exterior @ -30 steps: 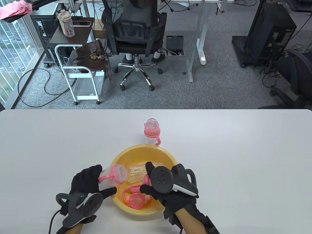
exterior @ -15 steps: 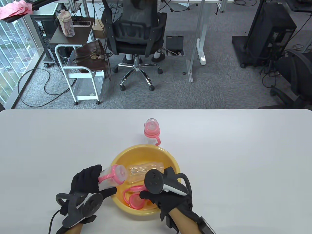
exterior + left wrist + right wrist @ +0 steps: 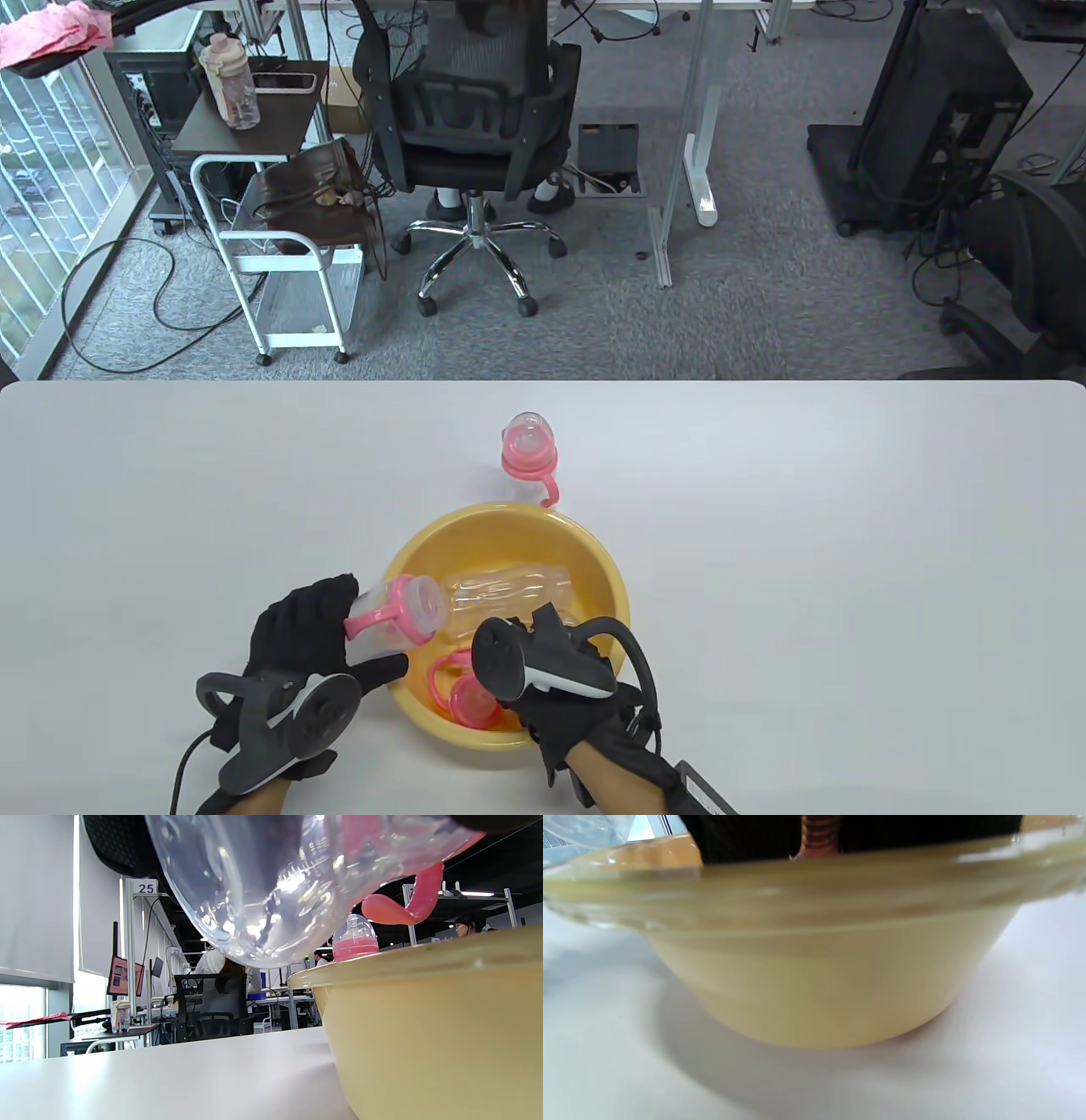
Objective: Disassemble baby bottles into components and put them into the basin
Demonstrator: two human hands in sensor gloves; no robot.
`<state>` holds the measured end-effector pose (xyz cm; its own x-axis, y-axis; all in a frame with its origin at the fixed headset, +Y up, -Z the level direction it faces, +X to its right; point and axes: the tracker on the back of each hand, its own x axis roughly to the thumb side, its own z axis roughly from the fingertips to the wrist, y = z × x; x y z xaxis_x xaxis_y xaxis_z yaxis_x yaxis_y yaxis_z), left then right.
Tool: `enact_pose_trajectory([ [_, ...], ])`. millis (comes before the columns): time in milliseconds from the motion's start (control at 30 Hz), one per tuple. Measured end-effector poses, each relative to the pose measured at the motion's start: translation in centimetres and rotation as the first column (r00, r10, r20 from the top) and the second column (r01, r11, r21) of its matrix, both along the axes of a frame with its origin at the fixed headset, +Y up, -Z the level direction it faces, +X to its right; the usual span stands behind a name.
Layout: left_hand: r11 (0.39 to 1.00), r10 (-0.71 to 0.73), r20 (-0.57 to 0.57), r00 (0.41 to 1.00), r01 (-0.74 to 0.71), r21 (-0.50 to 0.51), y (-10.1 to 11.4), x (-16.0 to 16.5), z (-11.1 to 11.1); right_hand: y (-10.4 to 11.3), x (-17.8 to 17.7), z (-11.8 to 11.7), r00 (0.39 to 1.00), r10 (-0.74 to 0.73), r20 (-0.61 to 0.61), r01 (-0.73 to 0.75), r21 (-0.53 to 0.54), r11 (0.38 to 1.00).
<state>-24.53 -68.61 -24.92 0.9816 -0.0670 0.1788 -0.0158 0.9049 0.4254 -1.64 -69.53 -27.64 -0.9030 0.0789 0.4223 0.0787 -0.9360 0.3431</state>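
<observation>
My left hand (image 3: 356, 632) grips a baby bottle (image 3: 394, 615) with a clear body, pink collar and handles, tilted over the left rim of the yellow basin (image 3: 594, 560). That bottle (image 3: 263, 878) fills the top of the left wrist view. My right hand (image 3: 543, 654) hovers over the basin's near edge, its fingers hidden under the tracker. In the right wrist view dark fingers (image 3: 746, 836) show above the basin (image 3: 823, 976) with a ribbed reddish piece between them. A clear bottle body (image 3: 509, 594) and a pink collar with handles (image 3: 462, 692) lie in the basin.
Another assembled bottle (image 3: 528, 450) with a pink collar stands on the white table just beyond the basin; it also peeks over the rim as the far bottle (image 3: 355, 938). An office chair (image 3: 475, 110) and a cart (image 3: 280, 255) stand past the table's far edge.
My right hand has drawn back from the basin's middle toward its near rim and to the left. The left hand and its bottle have stayed put.
</observation>
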Motion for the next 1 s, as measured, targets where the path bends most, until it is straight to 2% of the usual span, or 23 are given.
enact_pose_trajectory([
  [300,1.0,-0.001,0.002,1.0,0.001,0.001,0.0,0.1,0.0,-1.5,0.0,-0.3,1.0,-0.01,-0.003,0.01,-0.086,0.996],
  [567,1.0,-0.005,0.007,1.0,0.005,0.002,0.1,0.2,0.0,-1.6,0.3,-0.5,0.999,-0.047,0.014,0.048,-0.12,0.992],
  [667,1.0,-0.006,0.009,1.0,0.006,0.003,0.1,0.2,0.0,-0.9,0.5,-0.6,0.997,-0.079,0.021,0.081,-0.118,0.99],
  [767,1.0,-0.013,0.011,1.0,0.013,-0.001,0.0,0.3,0.0,0.6,0.8,-0.5,0.984,-0.178,0.013,0.179,-0.062,0.982],
  [833,1.0,-0.017,0.013,1.0,0.017,-0.002,0.0,0.4,0.0,1.9,0.9,-0.4,0.949,-0.315,-0.005,0.315,-0.005,0.949],
  [867,1.0,-0.02,0.016,1.0,0.02,0.001,0.0,0.5,0.1,2.7,1.0,-0.3,0.916,-0.4,-0.032,0.401,0.035,0.915],
  [1000,1.0,-0.021,0.035,0.999,0.02,0.023,0.3,0.8,0.4,4.0,0.8,0.1,0.817,-0.567,-0.101,0.575,0.081,0.814],
])
